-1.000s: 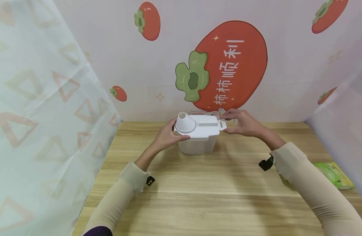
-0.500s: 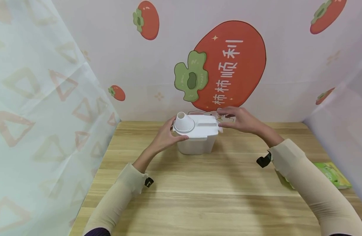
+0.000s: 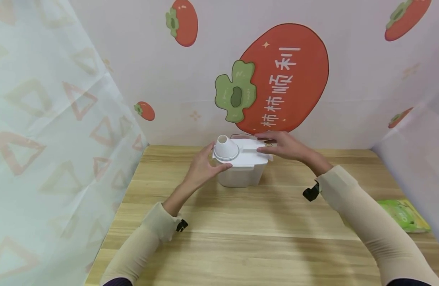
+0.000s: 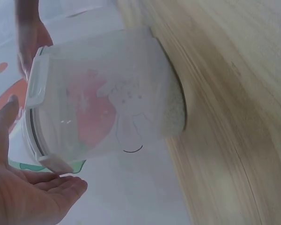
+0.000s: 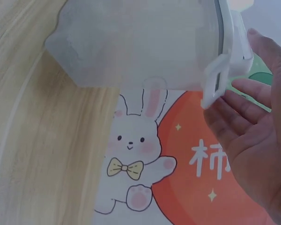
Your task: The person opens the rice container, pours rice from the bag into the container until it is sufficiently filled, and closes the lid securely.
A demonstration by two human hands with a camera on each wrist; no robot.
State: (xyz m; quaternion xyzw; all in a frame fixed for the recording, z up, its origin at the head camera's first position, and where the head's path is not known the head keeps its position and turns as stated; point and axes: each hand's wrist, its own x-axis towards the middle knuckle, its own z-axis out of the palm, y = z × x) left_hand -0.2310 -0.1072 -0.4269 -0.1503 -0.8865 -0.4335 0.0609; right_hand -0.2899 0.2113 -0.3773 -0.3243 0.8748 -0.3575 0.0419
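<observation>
Container [image 3: 237, 177], translucent, white lid [image 3: 246, 159], upright on wood table [image 3: 240, 246], back edge, by wall [image 3: 190, 75], approx. mid. White cone cap [image 3: 226, 148] stands on lid's L end; raised bar [image 3: 249, 147] runs along R part of lid.

L hand [image 3: 202, 165]: spread wide at container's L end, thumb along lid's front edge, fingers round L end, barely bent, per L wrist view, tips by latch [image 4: 56, 164]. R hand [image 3: 285, 146]: spread, fingers loosely straight at R end, thumb just by bar; R wrist view has fingertips next to R latch [image 5: 215, 82], contact hard to judge.

Writing: wall print, lg. red persimmon [image 3: 287, 79] w/ green leaf cap, white Chinese chars. reading 柿柿顺利, bottom to top. R wrist view: one char., 柿, in full or nearly, near rabbit [image 5: 133, 145] w/ yellow bow tie. Rabbit shows thru container body in L wrist view, blurry; pale, grainy-looking contents [image 4: 175, 108] low inside.

Green/yellow packet [image 3: 405, 216] flat on table, far R, beyond R sleeve [image 3: 366, 214]; pale lettering on it, too small to read.
</observation>
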